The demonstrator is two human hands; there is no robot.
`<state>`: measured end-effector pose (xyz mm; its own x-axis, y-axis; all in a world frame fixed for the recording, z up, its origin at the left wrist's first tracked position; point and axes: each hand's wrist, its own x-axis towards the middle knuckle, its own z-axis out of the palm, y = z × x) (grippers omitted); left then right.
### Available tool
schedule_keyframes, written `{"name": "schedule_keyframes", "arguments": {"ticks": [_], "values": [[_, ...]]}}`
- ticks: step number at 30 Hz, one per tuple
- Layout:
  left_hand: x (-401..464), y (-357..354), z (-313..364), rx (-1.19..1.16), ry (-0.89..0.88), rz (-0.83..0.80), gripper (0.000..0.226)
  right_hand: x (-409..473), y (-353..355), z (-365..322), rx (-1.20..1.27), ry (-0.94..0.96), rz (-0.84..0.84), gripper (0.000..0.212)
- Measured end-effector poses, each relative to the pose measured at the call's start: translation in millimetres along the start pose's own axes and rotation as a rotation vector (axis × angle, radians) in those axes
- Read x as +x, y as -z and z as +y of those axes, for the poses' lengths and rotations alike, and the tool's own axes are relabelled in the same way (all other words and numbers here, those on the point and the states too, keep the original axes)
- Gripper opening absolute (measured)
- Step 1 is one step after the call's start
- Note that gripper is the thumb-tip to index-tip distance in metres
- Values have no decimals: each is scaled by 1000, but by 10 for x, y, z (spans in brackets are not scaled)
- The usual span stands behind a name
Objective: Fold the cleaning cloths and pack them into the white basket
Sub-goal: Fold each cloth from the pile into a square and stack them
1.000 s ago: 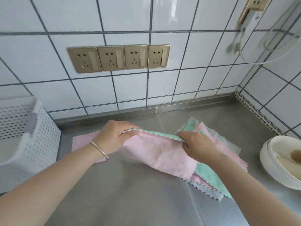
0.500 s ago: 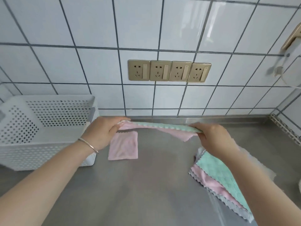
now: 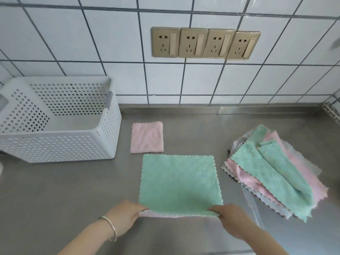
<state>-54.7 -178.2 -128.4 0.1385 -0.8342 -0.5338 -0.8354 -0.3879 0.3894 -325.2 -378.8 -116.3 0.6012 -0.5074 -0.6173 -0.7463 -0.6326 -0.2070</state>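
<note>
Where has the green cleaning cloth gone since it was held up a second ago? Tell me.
Yes, it moved. The green cleaning cloth has come down flat on the steel counter, in front of the folded pink cloth; both hands grip its near corners.

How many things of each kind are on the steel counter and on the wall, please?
White perforated basket: 1
Folded pink cloth: 1
Green cloth spread flat, held by both hands: 1
Pile of unfolded cloths: 1 (cloths inside cannot be counted)
Wall sockets: 4
Total: 8
</note>
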Motion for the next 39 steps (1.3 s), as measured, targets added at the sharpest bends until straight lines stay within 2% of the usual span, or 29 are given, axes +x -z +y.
{"name": "schedule_keyframes", "arguments": {"ticks": [6, 8, 11, 13, 16, 18, 20, 23, 26, 29, 35, 39], "values": [[11, -39, 7, -73, 79, -169, 20, -34, -42, -33, -29, 18, -115, 23], [25, -58, 23, -79, 99, -236, 20, -21, -9, -51, -38, 31, -200, 31], [70, -39, -9, -127, 146, -281, 34, 35, 33, -48, -1, 39, -238, 38], [108, 11, -28, -244, 189, -224, 32, 81, 81, -12, 73, 3, -192, 38], [198, 124, -10, -428, 259, -52, 13, 211, 131, 84, 296, -79, -66, 35], [296, 204, 6, -518, 303, 73, 17, 327, 146, 129, 472, -149, 30, 28], [441, 262, 20, -565, 354, 175, 26, 442, 161, 140, 598, -216, 112, 26], [664, 317, 16, -557, 413, 281, 13, 598, 167, 127, 683, -324, 206, 32], [869, 323, -31, -539, 477, 335, 25, 703, 166, 101, 667, -388, 229, 29], [1033, 314, -46, -538, 504, 366, 25, 750, 180, 77, 670, -428, 266, 26], [1176, 264, -40, -483, 577, 381, 19, 849, 137, 91, 673, -493, 303, 33], [1230, 257, -54, -470, 610, 359, 25, 865, 151, 98, 685, -508, 306, 30]]}}
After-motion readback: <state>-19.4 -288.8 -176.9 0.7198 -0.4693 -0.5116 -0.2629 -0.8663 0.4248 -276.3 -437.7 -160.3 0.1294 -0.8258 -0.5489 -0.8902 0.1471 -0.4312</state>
